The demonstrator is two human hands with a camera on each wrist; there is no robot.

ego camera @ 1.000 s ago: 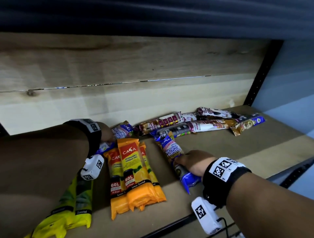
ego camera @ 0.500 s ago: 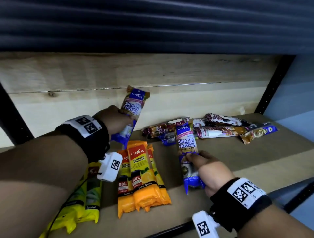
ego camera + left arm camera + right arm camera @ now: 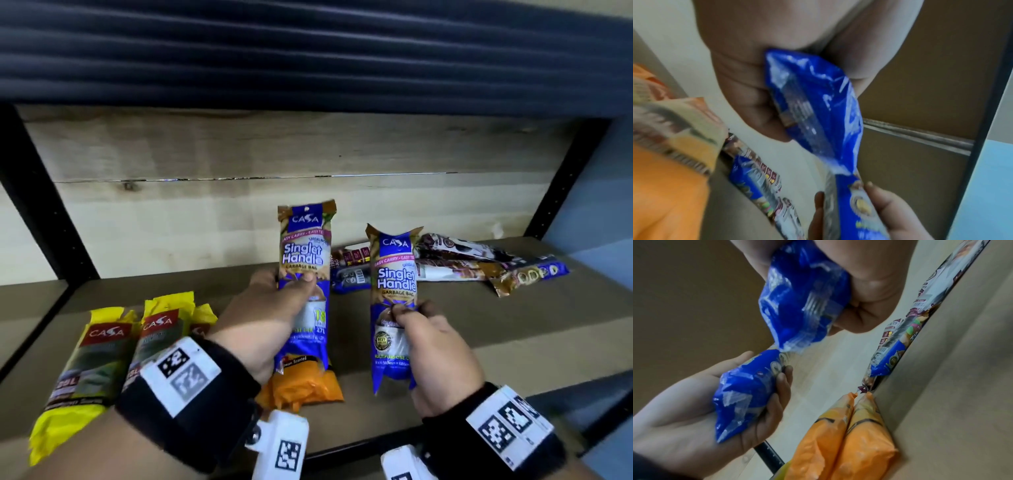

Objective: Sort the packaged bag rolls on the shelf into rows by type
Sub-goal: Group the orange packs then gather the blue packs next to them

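My left hand (image 3: 270, 315) grips a blue "Singlet Handle" pack (image 3: 305, 260) upright above the shelf, thumb across its front. Just to its right, my right hand (image 3: 431, 346) pinches a second, matching blue pack (image 3: 394, 284) by its lower half, also upright. In the left wrist view the left hand's fingers (image 3: 748, 97) curl round the pack's blue end (image 3: 813, 105). In the right wrist view the right hand (image 3: 869, 288) squeezes its pack (image 3: 803, 301). Orange packs (image 3: 301, 383) lie under my left hand. Yellow packs (image 3: 102, 353) lie at the far left.
A loose pile of brown, white and blue packs (image 3: 462, 267) lies at the back right against the wooden back panel (image 3: 239, 219). Black uprights (image 3: 44, 205) flank the cardboard-lined shelf (image 3: 496, 329). A black rail (image 3: 359, 445) edges its front.
Both hands have lifted their blue packs off the shelf and stood them upright side by side; a second ago both packs lay on the shelf under the hands.
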